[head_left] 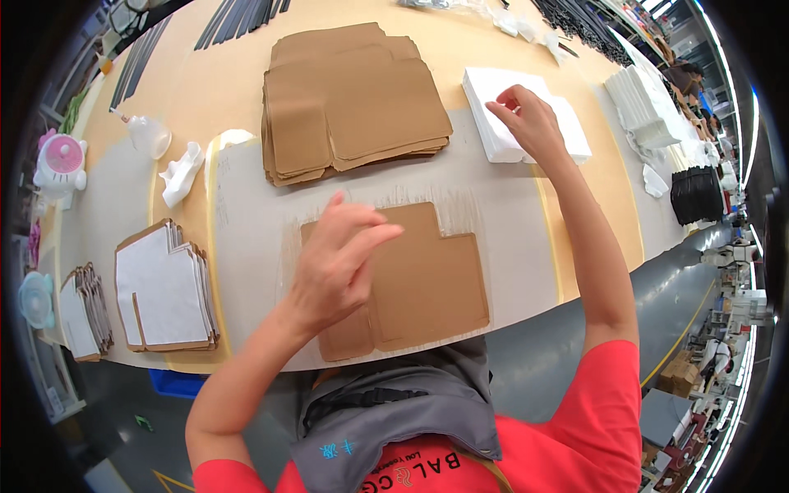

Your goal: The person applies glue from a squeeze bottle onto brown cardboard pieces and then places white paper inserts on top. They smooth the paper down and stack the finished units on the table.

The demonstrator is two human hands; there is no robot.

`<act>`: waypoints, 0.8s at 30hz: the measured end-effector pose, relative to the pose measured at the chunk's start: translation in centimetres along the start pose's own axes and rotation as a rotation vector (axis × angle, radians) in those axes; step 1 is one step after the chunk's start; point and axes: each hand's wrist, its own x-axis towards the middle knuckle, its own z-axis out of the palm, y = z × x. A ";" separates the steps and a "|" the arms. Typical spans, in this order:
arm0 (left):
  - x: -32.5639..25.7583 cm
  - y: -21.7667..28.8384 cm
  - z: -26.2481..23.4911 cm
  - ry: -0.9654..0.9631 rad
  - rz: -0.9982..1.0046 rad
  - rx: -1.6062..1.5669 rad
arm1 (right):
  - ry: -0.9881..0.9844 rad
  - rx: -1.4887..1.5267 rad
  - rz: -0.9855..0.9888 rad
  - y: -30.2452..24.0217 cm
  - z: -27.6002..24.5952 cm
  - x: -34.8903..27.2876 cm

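One brown L-shaped panel [427, 287] lies flat before me on the grey work surface, near the table's front edge. My left hand [337, 255] is over its left part, partly covering it; the fingers are loosely bent and apart, with nothing visible in them. My right hand [530, 123] hovers above a stack of white sheets [497, 148] at the back right, thumb and fingers curved and slightly apart. No sheet shows in its grasp. Behind the single panel sits a thick pile of similar brown panels [353, 107].
White-faced brown panels [164, 283] are stacked at the front left, beside a smaller stack [85, 316]. Farther back stand a clear squeeze bottle [148, 135], crumpled white tissue [181, 172] and a pink-and-white fan [62, 160]. At right are white bundles [645, 107] and a black stack [695, 195].
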 end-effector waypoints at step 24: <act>18.7 -7.8 12.8 -0.164 0.014 0.302 | -0.202 0.223 0.193 2.9 2.3 5.8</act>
